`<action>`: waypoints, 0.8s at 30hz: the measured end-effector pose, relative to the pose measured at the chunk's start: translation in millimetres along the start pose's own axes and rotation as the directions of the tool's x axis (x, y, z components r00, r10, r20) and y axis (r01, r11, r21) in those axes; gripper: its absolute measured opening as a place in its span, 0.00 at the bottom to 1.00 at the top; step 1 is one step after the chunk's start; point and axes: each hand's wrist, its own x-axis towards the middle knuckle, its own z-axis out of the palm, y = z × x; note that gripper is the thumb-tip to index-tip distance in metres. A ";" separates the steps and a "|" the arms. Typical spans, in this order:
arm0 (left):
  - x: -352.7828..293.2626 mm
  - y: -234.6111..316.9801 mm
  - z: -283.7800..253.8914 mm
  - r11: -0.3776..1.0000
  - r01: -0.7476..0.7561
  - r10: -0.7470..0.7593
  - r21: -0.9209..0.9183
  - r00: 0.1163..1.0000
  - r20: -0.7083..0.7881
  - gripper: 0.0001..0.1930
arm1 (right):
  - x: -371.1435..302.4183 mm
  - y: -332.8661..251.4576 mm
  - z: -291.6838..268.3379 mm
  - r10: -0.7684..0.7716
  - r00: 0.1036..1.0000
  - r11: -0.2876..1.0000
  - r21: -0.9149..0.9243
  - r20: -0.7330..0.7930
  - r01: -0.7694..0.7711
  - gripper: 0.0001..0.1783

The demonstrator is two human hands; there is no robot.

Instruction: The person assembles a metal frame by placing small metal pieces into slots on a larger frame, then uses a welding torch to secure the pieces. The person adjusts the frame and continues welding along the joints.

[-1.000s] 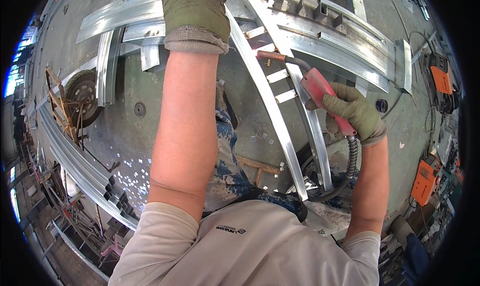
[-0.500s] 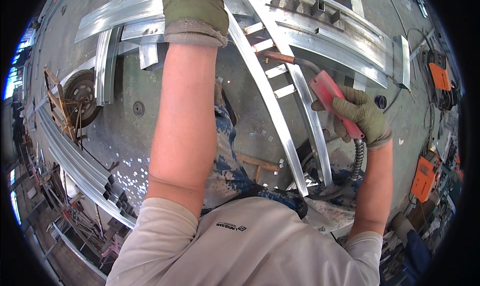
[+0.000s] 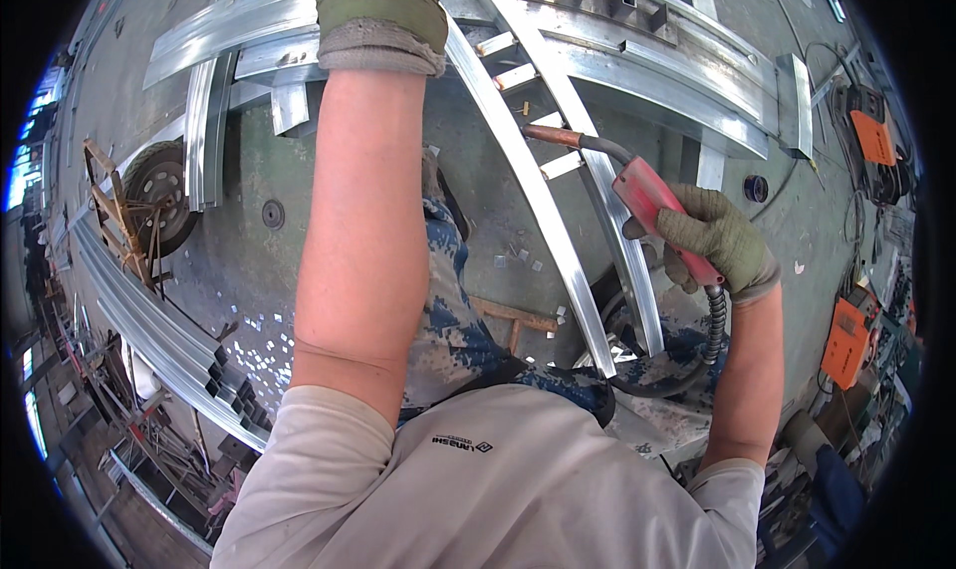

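My right hand (image 3: pixel 719 235), in a green work glove, is wrapped around the red handle of a welding torch (image 3: pixel 652 191). The torch's copper nozzle points left and lies over a ladder-like metal frame (image 3: pixel 528 166). Two long shiny rails joined by several short crosspieces make up this frame, and the nozzle tip is beside its left rail, near a crosspiece (image 3: pixel 563 165). A ribbed cable runs down from the handle. At the top edge, my gloved left hand (image 3: pixel 381 11) reaches far forward, left of the frame's upper end; its fingers are out of view.
Shiny metal channels (image 3: pixel 677 86) lie across the far side. On the left are a wheel (image 3: pixel 159 196) and stacked long profiles (image 3: pixel 149 315). A hammer (image 3: pixel 513 318) lies by my leg among small metal pieces. Orange machines (image 3: pixel 849 342) with cables stand at right.
My right hand has come slightly nearer to me, and the torch nozzle has moved down along the frame toward the lower crosspieces. My left arm stays stretched forward.
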 end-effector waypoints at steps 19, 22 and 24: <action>3.6 -0.5 -0.4 1.000 0.003 -0.003 0.016 1.000 -0.003 0.13 | -0.8 1.3 1.5 -0.057 0.998 0.998 -0.029 -0.004 0.057 0.29; 1.6 -1.0 1.7 1.000 0.000 0.000 0.018 1.000 -0.011 0.13 | -0.2 0.9 1.7 -0.043 0.999 0.999 -0.017 0.001 0.043 0.29; 1.6 -1.6 1.0 1.000 0.002 -0.002 0.018 1.000 0.000 0.13 | 1.1 1.4 1.1 -0.033 0.999 0.999 0.000 0.013 0.033 0.29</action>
